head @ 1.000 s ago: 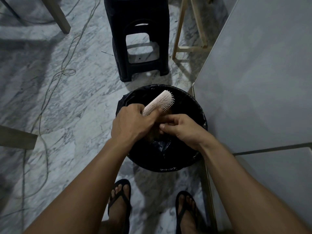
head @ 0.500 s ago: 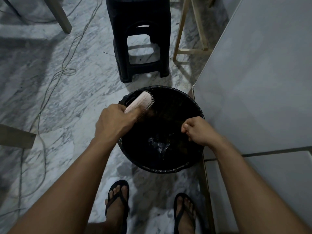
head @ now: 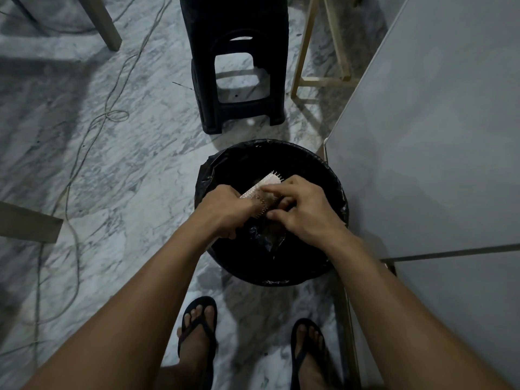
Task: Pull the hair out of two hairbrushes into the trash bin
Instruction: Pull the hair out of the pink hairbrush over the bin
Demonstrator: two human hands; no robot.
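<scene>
A round black trash bin (head: 334, 190) lined with a black bag stands on the marble floor in front of my feet. Over its opening my left hand (head: 225, 209) grips the handle of a pale pink hairbrush (head: 267, 183), bristles facing up and right. My right hand (head: 301, 209) lies across the brush head, fingers pinched at the bristles; whether hair is between them is hidden. Only one brush is in view.
A black plastic stool (head: 239, 66) stands beyond the bin. A grey table top (head: 436, 136) runs along the right, touching the bin's side. Wooden legs (head: 304, 52) stand behind, cables (head: 84, 142) trail over the floor on the left, and my sandalled feet (head: 197, 333) are below.
My right hand came back from the bin's right rim onto the brush head. My left hand carried the brush from the bin's left edge toward its middle.
</scene>
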